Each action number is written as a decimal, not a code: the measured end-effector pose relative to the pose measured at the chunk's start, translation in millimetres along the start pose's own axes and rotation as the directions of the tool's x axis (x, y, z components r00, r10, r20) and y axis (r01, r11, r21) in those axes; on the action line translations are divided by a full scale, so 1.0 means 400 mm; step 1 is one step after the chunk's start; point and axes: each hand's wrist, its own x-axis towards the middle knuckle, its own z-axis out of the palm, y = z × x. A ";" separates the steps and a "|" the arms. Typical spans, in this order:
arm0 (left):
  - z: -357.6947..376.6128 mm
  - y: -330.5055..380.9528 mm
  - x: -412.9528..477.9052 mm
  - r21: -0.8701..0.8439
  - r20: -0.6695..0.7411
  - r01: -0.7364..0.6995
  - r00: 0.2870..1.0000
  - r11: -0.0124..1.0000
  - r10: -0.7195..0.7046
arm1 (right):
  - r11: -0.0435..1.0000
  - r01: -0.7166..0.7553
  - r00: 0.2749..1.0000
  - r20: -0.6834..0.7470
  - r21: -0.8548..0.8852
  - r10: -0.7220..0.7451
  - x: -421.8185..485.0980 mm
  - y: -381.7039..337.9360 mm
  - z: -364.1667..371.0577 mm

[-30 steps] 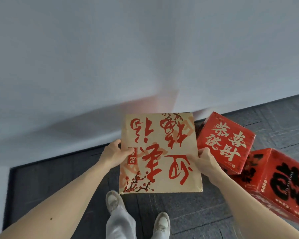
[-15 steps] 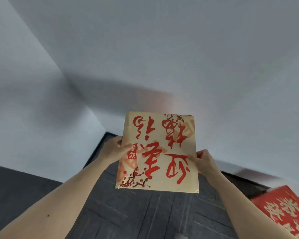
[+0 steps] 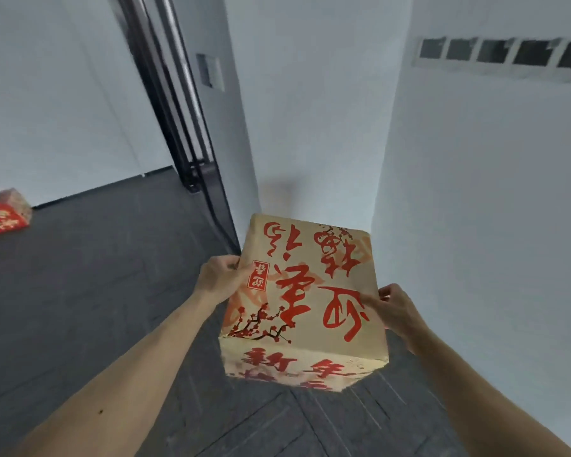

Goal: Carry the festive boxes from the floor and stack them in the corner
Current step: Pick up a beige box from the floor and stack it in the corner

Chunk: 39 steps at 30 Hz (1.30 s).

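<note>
Tan festive box (image 3: 305, 298) held above floor: left hand (image 3: 218, 280) grips left edge, right hand (image 3: 393, 308) grips right edge.

I see soft, cool, even indoor light. The beige box (image 3: 305, 291) throws a faint reddish shadow on the white wall (image 3: 310, 110) behind it. Motion blur smears the door frame (image 3: 182, 120) and the red box (image 3: 4, 214) at far left. Straight lines bend toward the edges.
</note>
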 end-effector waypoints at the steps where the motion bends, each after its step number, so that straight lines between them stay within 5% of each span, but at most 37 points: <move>1: -0.081 -0.036 -0.005 -0.018 -0.040 0.011 0.999 1.000 -0.012 | 0.999 0.034 0.999 0.028 -0.001 -0.034 -0.010 -0.067 0.059; 10: -0.684 -0.314 -0.030 -0.161 -0.265 0.071 0.958 0.984 -0.113 | 0.963 0.251 0.926 0.268 0.096 -0.268 -0.065 -0.544 0.556; 21: -1.079 -0.579 0.133 -0.327 -0.377 0.123 0.892 0.937 -0.249 | 0.883 0.444 0.750 0.476 0.154 -0.460 0.098 -0.994 1.078; 35: -1.677 -0.929 0.506 -0.404 -0.683 0.206 0.581 0.891 -0.444 | 0.791 0.537 0.443 0.700 0.293 -0.560 0.306 -1.629 1.863; 39: -1.836 -1.070 0.634 -0.394 -0.698 0.199 0.570 0.897 -0.433 | 0.760 0.587 0.408 0.708 0.281 -0.577 0.360 -1.763 2.094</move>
